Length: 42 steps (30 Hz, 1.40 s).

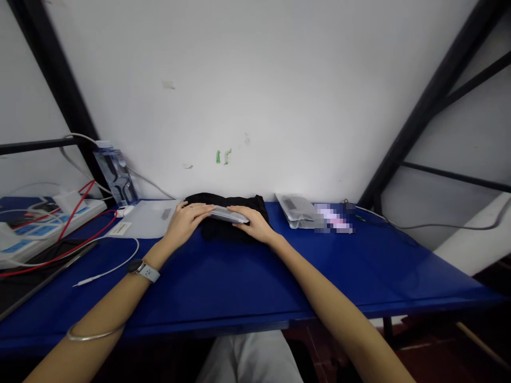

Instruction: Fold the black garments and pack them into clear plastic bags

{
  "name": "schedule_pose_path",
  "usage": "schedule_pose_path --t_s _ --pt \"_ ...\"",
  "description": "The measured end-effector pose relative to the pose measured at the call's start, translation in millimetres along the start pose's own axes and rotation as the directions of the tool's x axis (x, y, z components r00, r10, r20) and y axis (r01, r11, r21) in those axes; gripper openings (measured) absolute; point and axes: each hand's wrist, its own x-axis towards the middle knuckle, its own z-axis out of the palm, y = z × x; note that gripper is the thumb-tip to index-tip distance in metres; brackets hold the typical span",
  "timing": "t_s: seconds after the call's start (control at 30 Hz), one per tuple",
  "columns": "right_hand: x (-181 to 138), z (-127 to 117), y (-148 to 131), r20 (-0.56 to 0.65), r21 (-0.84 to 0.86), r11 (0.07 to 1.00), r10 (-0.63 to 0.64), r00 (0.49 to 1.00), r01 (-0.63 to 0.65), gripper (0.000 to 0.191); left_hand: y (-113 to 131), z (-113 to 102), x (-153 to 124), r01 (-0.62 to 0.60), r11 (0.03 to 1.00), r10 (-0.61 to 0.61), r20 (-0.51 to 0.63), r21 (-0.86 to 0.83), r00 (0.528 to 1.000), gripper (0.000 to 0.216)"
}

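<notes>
A flat packet in frosted, see-through plastic (229, 214) is held between my two hands at the back middle of the table. My left hand (187, 219) grips its left end, fingers lying along the top edge. At the right end, my right hand (255, 223) has its fingers on top and the thumb at the near side. Black cloth (217, 232) lies behind and below the packet. Left of my left hand, a flat frosted plastic bag (149, 221) rests on the table. What the packet contains cannot be made out.
Another filled frosted bag (297, 211) lies to the right, beside a blurred-out item (334, 218). On the blue table's (239, 282) left are a power strip (51, 226), red and white cables, and a dark flat device (35, 282). Black metal posts (423, 106) flank the wall.
</notes>
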Motion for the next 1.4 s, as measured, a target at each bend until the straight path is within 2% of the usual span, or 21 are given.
schedule_pose_path --t_s 0.07,0.17,0.27,0.33,0.4,0.47,0.53,0.63,0.73,0.9,1.07,1.13,1.2,1.3,1.4 --pt "3.1 -6.1 -3.5 -0.043 0.032 0.999 0.024 0.999 -0.023 0.048 4.9 -1.7 1.1 -0.012 1.0 0.011 -0.043 -0.027 0.999 0.034" --pt "4.6 -27.8 -6.2 -0.216 0.017 0.995 0.104 0.971 -0.103 0.05 10.6 -6.1 2.6 0.023 0.999 -0.027 -0.203 -0.025 0.979 0.041" --pt "-6.4 -62.6 -1.8 -0.39 -0.159 0.969 0.116 0.913 -0.191 0.054 10.2 -8.8 2.6 0.133 0.991 -0.126 -0.29 0.006 0.949 0.044" --pt "-21.5 -86.3 6.0 -0.444 -0.375 0.88 0.104 0.89 -0.29 0.062 5.8 -6.8 1.6 0.214 0.976 -0.199 -0.258 0.031 0.946 0.043" --pt "-39.7 -105.4 17.5 -0.474 -0.569 0.715 0.119 0.873 -0.406 0.064 -0.8 -1.7 0.2 0.276 0.959 -0.262 -0.189 0.056 0.947 0.042" --pt "-56.6 -118.0 30.4 -0.46 -0.658 0.569 0.217 0.861 -0.494 0.063 -7.7 5.1 -1.3 0.315 0.946 -0.303 -0.126 0.083 0.945 0.039" --pt "-68.8 -124.8 40.9 -0.394 -0.688 0.478 0.386 0.834 -0.546 0.062 -12.8 11.2 -2.6 0.325 0.94 -0.319 -0.069 0.108 0.945 0.036" --pt "-75.6 -129.1 46.6 -0.313 -0.695 0.411 0.565 0.763 -0.59 0.064 -15.9 16.3 -3.9 0.325 0.937 -0.33 0.021 0.128 0.944 0.033" --pt "-74.2 -130.6 43.0 -0.329 -0.693 0.357 0.617 0.715 -0.627 0.064 -15.5 17.1 -4.5 0.321 0.937 -0.336 0.101 0.137 0.937 0.034" --pt "-74.4 -128.3 42.0 -0.363 -0.677 0.322 0.636 0.681 -0.662 0.059 -14.6 18.0 -6.2 0.324 0.93 -0.355 0.196 0.173 0.914 0.039" --pt "-77.4 -126.2 46.4 -0.348 -0.699 0.288 0.663 0.663 -0.654 0.064 -12.7 19.2 -8.2 0.311 0.93 -0.356 0.271 0.196 0.894 0.043" --pt "-74.5 -127.1 41.3 -0.332 -0.713 0.302 0.649 0.684 -0.633 0.071 -10.9 18.0 -8.2 0.301 0.931 -0.353 0.301 0.207 0.886 0.043" --pt "-67.5 -125.6 31.9 -0.3 -0.725 0.375 0.582 0.756 -0.577 0.076 -9.2 16.6 -8.0 0.29 0.934 -0.344 0.316 0.207 0.884 0.042" --pt "-51.7 -111.1 15.8 -0.22 -0.702 0.569 0.4 0.89 -0.429 0.071 -7.4 15.6 -8.3 0.256 0.946 -0.308 0.309 0.196 0.9 0.04" --pt "-38.2 -81.2 4.8 -0.053 -0.615 0.749 0.273 0.96 -0.247 0.056 -4.7 15.0 -8.8 0.22 0.953 -0.276 0.299 0.208 0.914 0.039"
